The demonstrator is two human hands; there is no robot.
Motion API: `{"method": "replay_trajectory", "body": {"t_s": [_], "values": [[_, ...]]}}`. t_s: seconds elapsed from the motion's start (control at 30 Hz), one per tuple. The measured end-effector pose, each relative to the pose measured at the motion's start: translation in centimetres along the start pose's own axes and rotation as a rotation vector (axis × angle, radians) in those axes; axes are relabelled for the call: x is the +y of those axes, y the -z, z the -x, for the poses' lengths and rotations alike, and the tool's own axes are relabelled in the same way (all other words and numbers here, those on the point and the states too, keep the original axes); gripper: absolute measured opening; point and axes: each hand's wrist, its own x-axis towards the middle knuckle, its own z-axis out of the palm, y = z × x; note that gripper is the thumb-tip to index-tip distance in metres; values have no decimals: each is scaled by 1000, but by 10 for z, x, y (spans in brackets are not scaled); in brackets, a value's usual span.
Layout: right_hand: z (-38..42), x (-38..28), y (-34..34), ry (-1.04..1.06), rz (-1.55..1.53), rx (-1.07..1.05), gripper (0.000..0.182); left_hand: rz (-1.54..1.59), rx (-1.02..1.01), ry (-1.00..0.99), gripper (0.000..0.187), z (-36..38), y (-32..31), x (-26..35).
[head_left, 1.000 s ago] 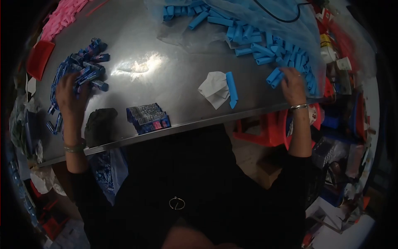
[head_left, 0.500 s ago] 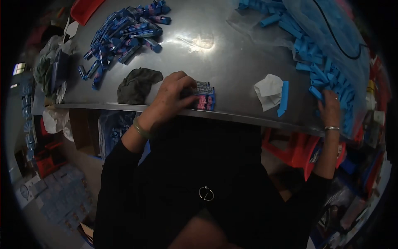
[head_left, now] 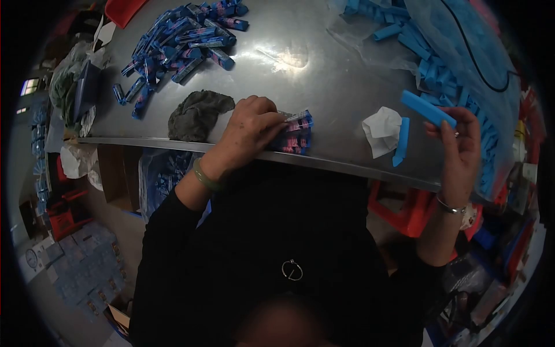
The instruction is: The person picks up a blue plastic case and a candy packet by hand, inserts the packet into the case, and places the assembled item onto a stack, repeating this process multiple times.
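My left hand [head_left: 252,124] is closed at the table's front edge, thumb and fingers pinching a shiny blue-and-pink printed wrapper [head_left: 300,121]. More such flat wrappers [head_left: 293,144] lie just beneath it, partly covered by the fingers. In my right hand [head_left: 461,139] is a plain light-blue tube-like piece [head_left: 425,107], tilted and held above the table between thumb and fingers. Left of that hand, a crumpled white paper [head_left: 381,130] lies beside another narrow blue piece [head_left: 401,142]. A dark grey-green cloth [head_left: 199,115] sits just left of my left hand.
A heap of blue printed packets [head_left: 179,43] covers the back left of the metal table [head_left: 324,87]. Along the right side, plain blue pieces [head_left: 430,66] spill from a clear plastic bag [head_left: 462,40]. Red stools [head_left: 404,208] stand below the front edge.
My right hand has come up and left from the pile, now holding a light-blue piece. The left hand has pinched a printed wrapper and raised its end.
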Motion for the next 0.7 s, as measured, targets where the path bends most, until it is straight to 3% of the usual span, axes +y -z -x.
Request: {"method": "replay_trajectory", "body": {"t_s": [0.17, 0.27, 0.47, 0.7], "values": [[-11, -4, -59, -214, -503, -221, 25, 125, 19, 58, 11, 2, 7, 1], [-20, 1, -79, -266, -565, -359, 27, 242, 20, 95, 12, 3, 9, 3], [-28, 0, -90, -283, -469, -510, 27, 331, 44, 39, 13, 3, 7, 3], [-22, -14, -100, -152, -258, -463, 26, 222, 33, -28, 18, 1, 6, 5]]}}
